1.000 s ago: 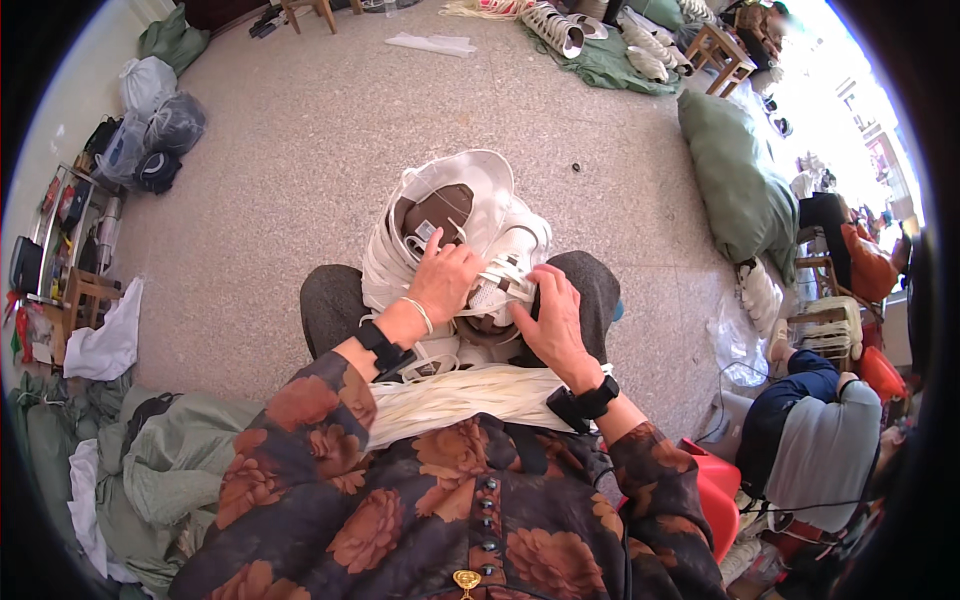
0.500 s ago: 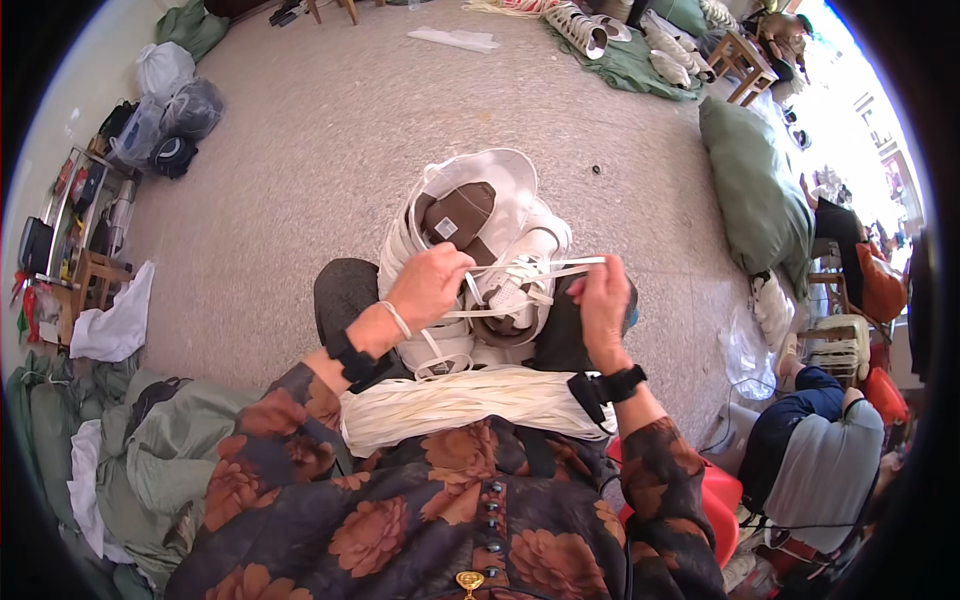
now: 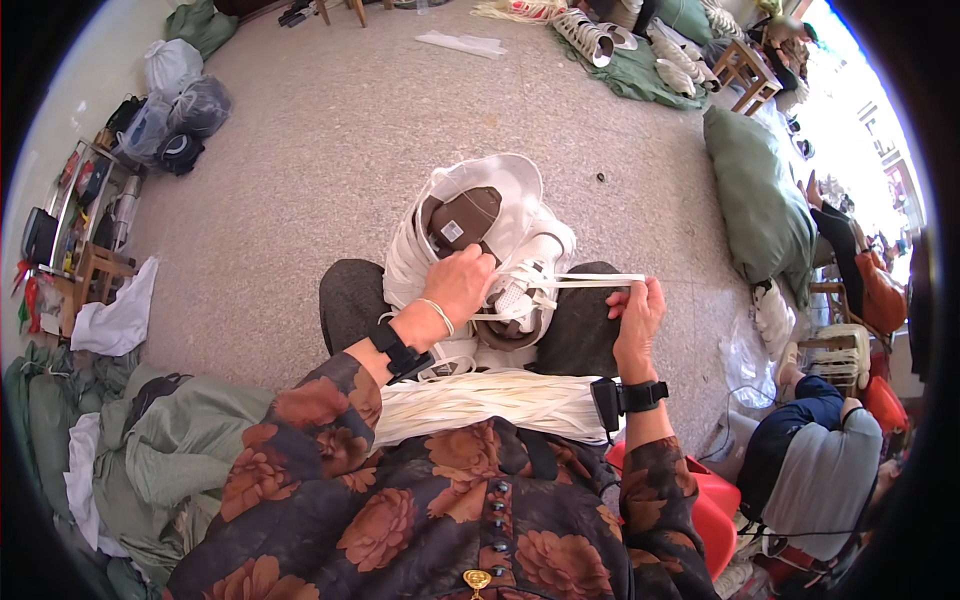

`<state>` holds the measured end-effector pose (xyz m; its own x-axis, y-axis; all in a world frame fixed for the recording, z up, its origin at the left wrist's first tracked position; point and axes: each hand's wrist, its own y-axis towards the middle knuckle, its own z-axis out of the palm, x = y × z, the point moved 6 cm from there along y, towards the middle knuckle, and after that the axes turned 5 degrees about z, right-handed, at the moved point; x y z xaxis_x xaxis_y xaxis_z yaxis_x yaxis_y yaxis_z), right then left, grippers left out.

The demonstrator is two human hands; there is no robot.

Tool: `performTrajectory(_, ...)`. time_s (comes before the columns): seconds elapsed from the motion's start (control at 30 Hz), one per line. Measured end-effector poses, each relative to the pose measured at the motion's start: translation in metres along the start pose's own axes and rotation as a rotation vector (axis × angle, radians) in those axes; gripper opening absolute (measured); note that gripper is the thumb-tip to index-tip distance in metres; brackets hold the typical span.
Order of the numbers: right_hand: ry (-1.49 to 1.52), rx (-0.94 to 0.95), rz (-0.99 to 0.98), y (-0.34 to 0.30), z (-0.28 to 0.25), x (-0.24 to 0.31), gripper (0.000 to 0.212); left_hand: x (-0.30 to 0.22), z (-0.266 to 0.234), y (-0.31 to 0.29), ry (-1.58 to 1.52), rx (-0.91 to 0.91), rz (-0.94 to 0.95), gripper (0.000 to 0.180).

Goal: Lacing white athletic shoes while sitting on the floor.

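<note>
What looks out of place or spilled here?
Two strays: a small dark object, too small to identify, and a whitish sheet each lie loose on the floor. No spill shows. Nothing odd at the work: the right hand holds white laces stretched sideways from the shoe.

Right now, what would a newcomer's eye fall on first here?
First, the white laces, drawn straight out to the right hand from a white-and-brown shoe upper between the knees. Next, the thick bundle of cream laces across the lap. Then the bulging green sack at the upper right.
</note>
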<state>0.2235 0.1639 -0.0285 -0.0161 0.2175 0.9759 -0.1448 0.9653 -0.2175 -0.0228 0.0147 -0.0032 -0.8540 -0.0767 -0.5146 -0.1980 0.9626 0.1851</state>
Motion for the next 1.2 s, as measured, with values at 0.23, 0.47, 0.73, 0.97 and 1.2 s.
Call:
performTrajectory(0.23,-0.046,0.079,-0.008,-0.004,0.003,0.001,0.015,0.021,0.011,0.011,-0.489,-0.005,-0.235,0.011)
performTrajectory(0.47,-0.144,0.138,-0.058,-0.013,0.007,0.006,0.015,0.012,0.013,0.013,-0.456,-0.135,-0.18,0.009)
performTrajectory(0.73,-0.181,0.131,-0.094,-0.02,0.002,0.014,0.016,0.014,0.01,0.008,-0.482,-0.232,-0.189,0.007)
performTrajectory(0.97,-0.201,0.12,-0.265,-0.032,0.008,0.043,0.012,0.008,0.007,0.004,-0.378,-0.239,-0.121,0.006)
performTrajectory(1.2,-0.195,0.248,-0.256,-0.039,0.033,0.035,0.012,0.017,0.013,-0.001,-0.521,-0.292,-0.261,0.006)
